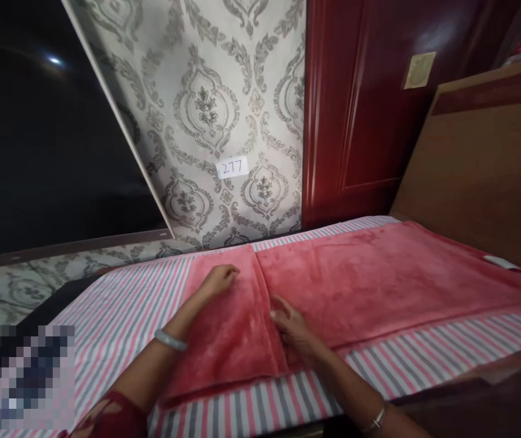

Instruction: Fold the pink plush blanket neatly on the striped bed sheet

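A pink plush blanket [379,274] lies spread along a striped sheet, with its left part folded over into a flap [224,340]. The flap's free edge runs front to back near the middle. My left hand [220,281] is over the upper part of this flap, its fingers loosely bent and nothing seen in them. At the flap's edge is my right hand [293,327], thumb and fingers apart, touching or just above the cloth. A grey bangle is on my left wrist and a thin silver one on my right.
The pink, grey and white striped sheet [123,304] covers the surface below. A dark screen [55,134] stands at the left. Behind are patterned wallpaper with a "277" label [232,167] and a dark red panel [355,109]. A brown board [483,164] rises at the right.
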The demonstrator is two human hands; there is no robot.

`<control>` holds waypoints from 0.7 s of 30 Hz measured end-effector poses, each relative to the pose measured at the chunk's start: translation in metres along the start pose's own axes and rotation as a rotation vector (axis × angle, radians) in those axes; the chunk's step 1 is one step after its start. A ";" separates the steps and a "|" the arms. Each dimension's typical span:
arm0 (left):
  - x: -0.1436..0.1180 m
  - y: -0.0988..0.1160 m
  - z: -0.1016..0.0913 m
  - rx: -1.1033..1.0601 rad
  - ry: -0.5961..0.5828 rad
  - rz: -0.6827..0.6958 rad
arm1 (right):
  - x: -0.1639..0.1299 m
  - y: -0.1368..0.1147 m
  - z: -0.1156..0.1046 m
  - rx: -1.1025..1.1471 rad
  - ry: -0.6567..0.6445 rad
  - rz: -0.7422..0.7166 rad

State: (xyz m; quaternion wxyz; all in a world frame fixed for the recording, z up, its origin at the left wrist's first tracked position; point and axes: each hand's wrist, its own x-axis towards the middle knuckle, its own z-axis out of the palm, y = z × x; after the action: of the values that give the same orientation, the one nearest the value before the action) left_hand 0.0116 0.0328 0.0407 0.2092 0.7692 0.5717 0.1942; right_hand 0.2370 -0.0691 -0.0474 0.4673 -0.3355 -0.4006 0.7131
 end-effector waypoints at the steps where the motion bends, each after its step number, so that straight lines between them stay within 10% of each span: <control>1: 0.012 -0.008 -0.007 0.037 0.052 -0.020 | 0.001 0.003 0.001 0.002 0.021 -0.023; 11: 0.126 -0.032 0.004 0.173 0.035 -0.014 | -0.001 0.022 0.008 -0.076 -0.023 -0.211; 21: 0.157 -0.035 0.003 0.147 -0.008 -0.051 | -0.006 0.013 0.011 -0.114 -0.064 -0.268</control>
State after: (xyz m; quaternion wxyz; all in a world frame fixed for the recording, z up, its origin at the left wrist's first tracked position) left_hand 0.0277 0.1922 0.0283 0.1593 0.7685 0.6029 0.1433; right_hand 0.2245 -0.0805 -0.0531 0.5255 -0.2821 -0.4964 0.6307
